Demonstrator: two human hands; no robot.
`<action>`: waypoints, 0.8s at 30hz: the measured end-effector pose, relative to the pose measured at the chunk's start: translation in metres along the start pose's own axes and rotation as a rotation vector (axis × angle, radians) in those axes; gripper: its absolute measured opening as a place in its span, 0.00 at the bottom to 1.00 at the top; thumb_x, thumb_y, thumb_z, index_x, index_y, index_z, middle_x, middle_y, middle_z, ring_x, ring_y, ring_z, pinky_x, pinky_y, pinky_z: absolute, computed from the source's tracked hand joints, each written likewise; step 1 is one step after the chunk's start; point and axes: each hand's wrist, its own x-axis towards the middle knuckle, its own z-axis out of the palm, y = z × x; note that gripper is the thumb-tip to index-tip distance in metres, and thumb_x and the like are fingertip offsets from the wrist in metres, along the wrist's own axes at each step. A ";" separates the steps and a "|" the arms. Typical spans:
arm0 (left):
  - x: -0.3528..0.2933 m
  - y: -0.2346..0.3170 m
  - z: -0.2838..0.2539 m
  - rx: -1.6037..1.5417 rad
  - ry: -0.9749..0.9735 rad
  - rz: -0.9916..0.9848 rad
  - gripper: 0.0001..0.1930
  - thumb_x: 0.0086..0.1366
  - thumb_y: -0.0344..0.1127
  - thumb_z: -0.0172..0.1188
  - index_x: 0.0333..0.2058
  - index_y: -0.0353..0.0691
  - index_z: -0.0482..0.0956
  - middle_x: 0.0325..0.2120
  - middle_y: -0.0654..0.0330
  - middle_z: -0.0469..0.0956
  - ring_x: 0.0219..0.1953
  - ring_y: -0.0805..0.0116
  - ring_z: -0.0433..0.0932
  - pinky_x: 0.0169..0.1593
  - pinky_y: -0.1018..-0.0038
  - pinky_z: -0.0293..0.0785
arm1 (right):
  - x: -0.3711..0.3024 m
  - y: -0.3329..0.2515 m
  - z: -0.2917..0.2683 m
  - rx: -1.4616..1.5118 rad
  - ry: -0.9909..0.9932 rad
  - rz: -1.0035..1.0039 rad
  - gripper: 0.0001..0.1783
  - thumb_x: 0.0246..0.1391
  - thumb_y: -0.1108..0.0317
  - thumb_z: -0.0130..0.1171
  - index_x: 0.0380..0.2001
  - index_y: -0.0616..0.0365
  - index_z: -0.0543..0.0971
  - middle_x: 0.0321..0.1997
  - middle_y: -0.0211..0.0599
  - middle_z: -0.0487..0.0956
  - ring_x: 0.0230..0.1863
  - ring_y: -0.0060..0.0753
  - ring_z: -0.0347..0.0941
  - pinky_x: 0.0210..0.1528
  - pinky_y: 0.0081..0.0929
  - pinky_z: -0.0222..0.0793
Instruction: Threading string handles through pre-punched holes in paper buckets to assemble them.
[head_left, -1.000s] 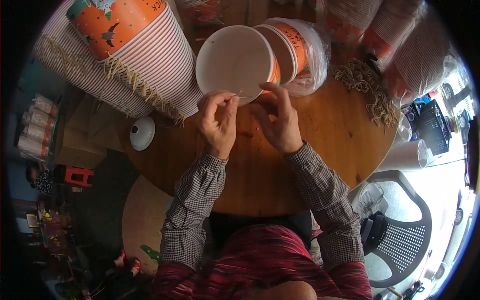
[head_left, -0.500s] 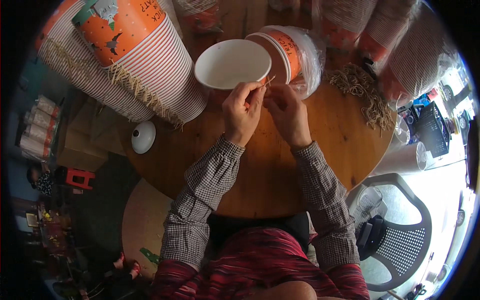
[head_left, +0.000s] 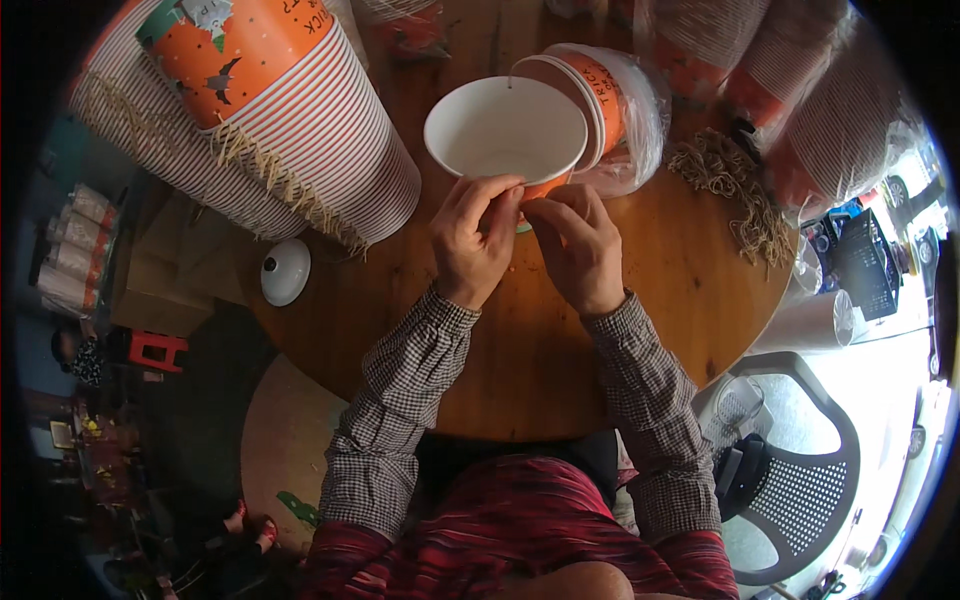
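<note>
An orange paper bucket [head_left: 505,125] with a white inside stands tilted toward me on the table, its mouth showing. At its near side my left hand [head_left: 474,238] and my right hand [head_left: 578,245] meet, fingertips pinched close together. The thin straw-coloured twine they held a moment ago is mostly hidden by the fingers now. Behind the bucket, to its right, lie more orange buckets [head_left: 610,110] nested in clear plastic. Both hands are closed in a pinch.
Tall stacks of nested orange buckets [head_left: 320,140] rise at the left, strands of twine hanging on them. A white lid [head_left: 286,272] lies near the left edge of the round wooden table [head_left: 520,370]. A twine bundle [head_left: 735,190] lies right, beside wrapped stacks [head_left: 835,120]. A grey chair [head_left: 800,480] stands right.
The bucket has shifted right and its near side now sits behind my fingers. My hands have drawn slightly nearer to me, and the crossed twine ends no longer show above the fingertips.
</note>
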 end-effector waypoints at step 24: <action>0.009 0.013 -0.023 -0.162 -0.342 -0.049 0.04 0.56 0.26 0.61 0.30 0.34 0.78 0.27 0.60 0.75 0.30 0.65 0.76 0.33 0.72 0.73 | 0.008 -0.004 -0.019 -0.193 0.071 -0.180 0.11 0.44 0.77 0.62 0.35 0.59 0.78 0.32 0.35 0.79 0.29 0.35 0.76 0.32 0.28 0.72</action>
